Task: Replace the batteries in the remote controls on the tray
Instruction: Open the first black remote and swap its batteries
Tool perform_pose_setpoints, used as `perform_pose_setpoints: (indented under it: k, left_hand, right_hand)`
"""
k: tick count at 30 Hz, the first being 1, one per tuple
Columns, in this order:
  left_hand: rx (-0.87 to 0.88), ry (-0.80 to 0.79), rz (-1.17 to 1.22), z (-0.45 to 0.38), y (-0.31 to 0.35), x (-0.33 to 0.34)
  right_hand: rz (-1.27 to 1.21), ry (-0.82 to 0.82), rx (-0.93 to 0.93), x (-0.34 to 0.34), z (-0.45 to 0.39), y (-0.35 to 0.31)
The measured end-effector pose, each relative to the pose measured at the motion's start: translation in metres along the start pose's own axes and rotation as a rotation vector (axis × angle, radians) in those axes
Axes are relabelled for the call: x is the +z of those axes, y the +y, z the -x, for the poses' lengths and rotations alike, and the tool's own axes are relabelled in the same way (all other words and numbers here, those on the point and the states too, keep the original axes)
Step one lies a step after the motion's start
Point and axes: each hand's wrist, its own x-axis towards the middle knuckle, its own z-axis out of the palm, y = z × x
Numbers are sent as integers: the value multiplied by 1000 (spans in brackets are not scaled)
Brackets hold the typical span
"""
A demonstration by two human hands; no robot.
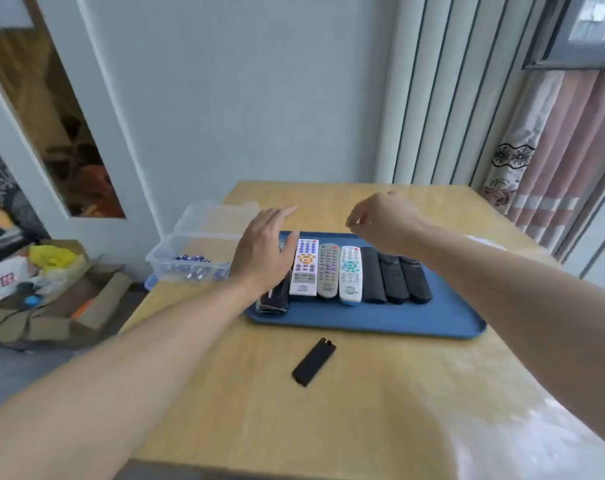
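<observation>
Blue tray sits mid-table, slightly toward 12 o'clock. Seven remote controls on it, side by side in a row, long axes running 6–12. From 9 to 3 o'clock: one dark remote mostly hidden under the left hand, only its near end showing, details blurred; white remote with orange pad; grey remote; white remote with teal pad; three black remotes, touching or nearly so. Button labels unreadable.

One black battery cover lies loose on the wooden table, at 6 o'clock of the tray, apart from it.

Left hand over the tray's 9 o'clock end, fingers straight and together, palm down, holding nothing; cannot tell if it touches the dark remote. Right hand above the tray's 12 o'clock edge, wrist bent, fingers loosely curled downward; fingertips blurred, nothing seen held.

Two clear plastic bins at 9–10 o'clock of the tray: near bin holds a pile of blue-silver batteries, count not readable; far bin looks see-through, contents unclear.

Cardboard box with clutter on floor at 9 o'clock. Curtain at 2 o'clock, cut off by frame.
</observation>
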Motion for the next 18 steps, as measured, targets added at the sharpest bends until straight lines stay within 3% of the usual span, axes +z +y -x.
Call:
perform_pose_setpoints:
  k: [3,7,9,18]
  left_hand:
    - [-61,217,-88,2,-54,-25]
    - [-538,561,4,4,-105,-49]
    - [-718,636,101,8,-115,-47]
    - [-749,735,223,22,-143,-25]
  right_hand:
    - [-33,-65,-173,33,-17,-55]
    - [-51,-142,-303,60,-46,-114]
    - [-44,-168,-335,72,-62,-130]
    - [312,-494,-408,98,-104,-170]
